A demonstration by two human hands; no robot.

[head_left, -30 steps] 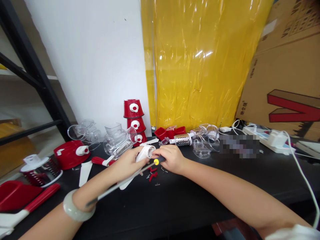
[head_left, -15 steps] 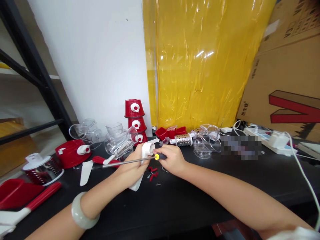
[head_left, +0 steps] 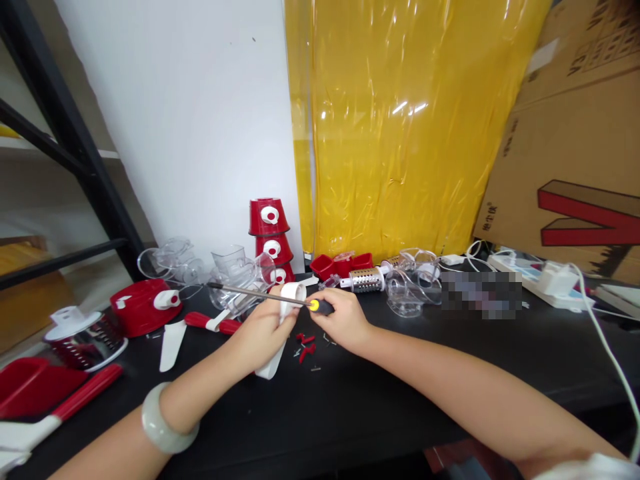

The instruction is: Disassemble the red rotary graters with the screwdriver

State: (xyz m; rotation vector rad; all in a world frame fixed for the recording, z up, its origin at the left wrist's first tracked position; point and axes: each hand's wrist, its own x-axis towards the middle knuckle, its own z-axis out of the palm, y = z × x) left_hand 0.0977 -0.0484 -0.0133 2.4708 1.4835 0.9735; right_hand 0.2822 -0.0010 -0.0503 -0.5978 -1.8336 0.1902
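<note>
My left hand (head_left: 265,327) is wrapped round a white plastic part (head_left: 293,293) whose round open end faces up and right. The part's flat lower arm shows below my palm. My right hand (head_left: 343,317) grips the black and yellow handle of a screwdriver (head_left: 250,291). Its long shaft points left, passing over my left hand and the white part. Small red pieces (head_left: 307,351) and a few metal pins (head_left: 315,369) lie on the black table just below my hands.
Red bases stand stacked (head_left: 269,217) behind my hands. Clear plastic housings (head_left: 240,280), a red base (head_left: 145,307) and a grater drum (head_left: 85,337) are at the left. More drums (head_left: 367,280) and clear parts (head_left: 407,293) sit at the right, near a power strip (head_left: 550,283).
The screwdriver's shaft has swung upward, its tip now higher at the left. My left hand and the white part have shifted slightly left, and the round end has turned.
</note>
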